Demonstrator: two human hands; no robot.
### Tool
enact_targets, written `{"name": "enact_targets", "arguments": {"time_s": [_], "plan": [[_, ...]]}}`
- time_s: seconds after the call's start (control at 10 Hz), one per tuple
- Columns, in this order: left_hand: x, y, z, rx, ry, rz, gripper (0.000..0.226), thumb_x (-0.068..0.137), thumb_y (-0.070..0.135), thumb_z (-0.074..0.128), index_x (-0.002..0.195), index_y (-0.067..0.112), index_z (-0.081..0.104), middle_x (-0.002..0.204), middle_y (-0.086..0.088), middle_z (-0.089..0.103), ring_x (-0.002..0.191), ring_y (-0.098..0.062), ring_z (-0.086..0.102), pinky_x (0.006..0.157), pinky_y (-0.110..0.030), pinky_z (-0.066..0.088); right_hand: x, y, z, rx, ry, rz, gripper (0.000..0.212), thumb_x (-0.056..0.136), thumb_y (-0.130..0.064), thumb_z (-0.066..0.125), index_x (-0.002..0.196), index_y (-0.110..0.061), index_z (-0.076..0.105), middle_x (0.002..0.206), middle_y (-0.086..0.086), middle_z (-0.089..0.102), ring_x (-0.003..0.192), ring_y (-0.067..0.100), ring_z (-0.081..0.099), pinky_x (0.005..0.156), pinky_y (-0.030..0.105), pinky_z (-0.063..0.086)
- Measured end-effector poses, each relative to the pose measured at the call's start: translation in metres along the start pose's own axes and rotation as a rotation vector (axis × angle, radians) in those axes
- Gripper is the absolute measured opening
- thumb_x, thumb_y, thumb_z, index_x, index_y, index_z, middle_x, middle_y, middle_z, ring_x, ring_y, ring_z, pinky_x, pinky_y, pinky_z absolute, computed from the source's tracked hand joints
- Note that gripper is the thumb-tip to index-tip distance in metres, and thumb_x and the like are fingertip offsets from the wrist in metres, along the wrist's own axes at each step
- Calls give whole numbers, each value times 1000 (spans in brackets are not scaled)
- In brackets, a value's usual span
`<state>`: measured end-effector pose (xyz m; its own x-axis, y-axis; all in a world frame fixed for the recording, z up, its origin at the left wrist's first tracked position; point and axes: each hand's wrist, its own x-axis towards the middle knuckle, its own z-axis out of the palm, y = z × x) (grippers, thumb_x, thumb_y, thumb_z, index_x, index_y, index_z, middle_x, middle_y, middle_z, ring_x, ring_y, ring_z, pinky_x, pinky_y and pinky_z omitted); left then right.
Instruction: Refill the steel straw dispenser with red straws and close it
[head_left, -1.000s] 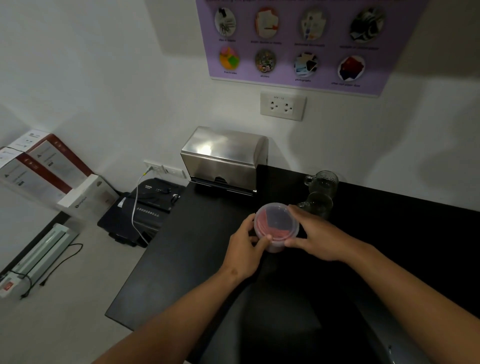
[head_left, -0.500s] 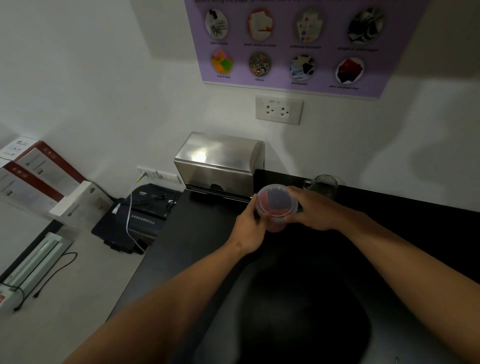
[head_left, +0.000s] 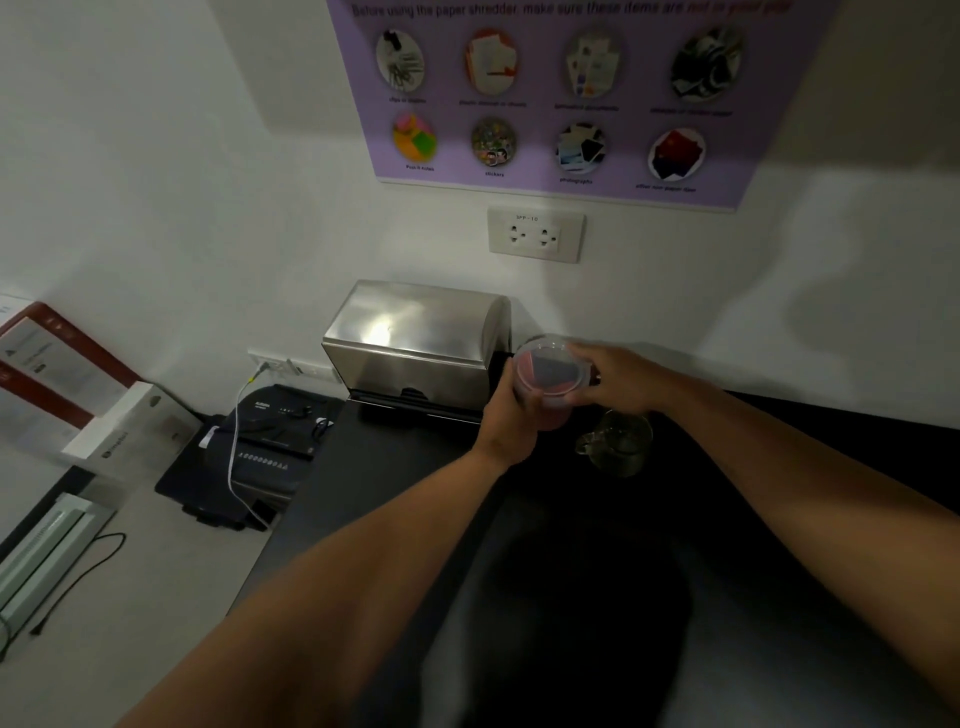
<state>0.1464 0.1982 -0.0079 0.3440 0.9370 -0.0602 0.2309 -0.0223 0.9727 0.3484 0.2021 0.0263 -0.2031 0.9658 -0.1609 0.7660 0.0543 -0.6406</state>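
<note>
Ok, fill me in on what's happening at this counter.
A person holds a clear lidded plastic container with something red inside. The left hand grips its side; the right hand is at the lid rim. The steel straw dispenser sits closed at the back of the black counter, beside a glass mug. No refilling yet.

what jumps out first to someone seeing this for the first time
The two hands stand out, left hand and right hand clasping a clear lidded cup with red inside, above the black counter. Just left of it sits the shiny steel straw dispenser, closed, against the wall. Above hangs a purple poster.
</note>
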Motion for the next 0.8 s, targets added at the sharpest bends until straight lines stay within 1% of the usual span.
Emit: {"name": "enact_targets", "arguments": {"time_s": [0.1,0.2,0.3,0.4,0.5,0.6,0.7,0.8], "plan": [[11,8,1,11,-14,77,48,102,-15,47,148,-15,34,130,-21,55,95,19,65,85,-7,51,12,7,-4,-5,6,-4,72,83,-34,87,146,-23,54,136,-2,66,118,17,64,100,33,51],[19,13,3,39,-12,112,47,102,-14,47,147,-17,34,131,-23,54,85,29,61,77,0,48,20,11,-8,-1,9,2,77,83,-28,86,151,-21,49,140,0,64,121,18,61,102,33,48],[25,19,3,36,-8,33,47,102,-12,50,147,-15,36,134,-19,55,85,22,64,75,0,48,27,17,-8,23,18,3,78,83,-26,87,151,-21,49,141,0,62,123,17,60,102,31,46],[21,26,1,43,8,-21,49,104,-8,50,150,-12,34,143,-24,54,113,-8,62,75,3,45,26,14,-8,44,8,27,79,82,-26,88,150,-20,49,143,2,61,125,18,60,105,33,47],[17,24,1,0,1,-48,64,107,2,51,159,-3,16,137,-3,41,133,-13,40,74,10,38,29,16,-9,0,10,80,86,84,-30,86,154,-13,40,155,12,49,139,31,50,111,37,41],[8,15,-8,120,-59,-39,56,107,8,54,155,0,27,143,-5,49,136,-18,48,92,2,43,21,1,-17,-101,-2,144,99,91,-42,76,165,-12,17,172,12,21,156,29,27,123,37,25],[-10,9,-16,91,-168,-132,52,108,17,53,155,8,33,150,-10,51,140,-16,45,114,-29,42,8,-21,-23,-100,17,87,94,93,-48,71,165,-17,20,170,10,27,153,27,33,119,37,30],[-36,17,-33,294,-158,-136,66,108,31,54,163,13,24,162,-11,41,145,-19,42,114,-33,40,-4,-43,-26,-99,28,49,89,93,-53,69,164,-20,25,170,3,30,153,23,34,119,36,31]]}}
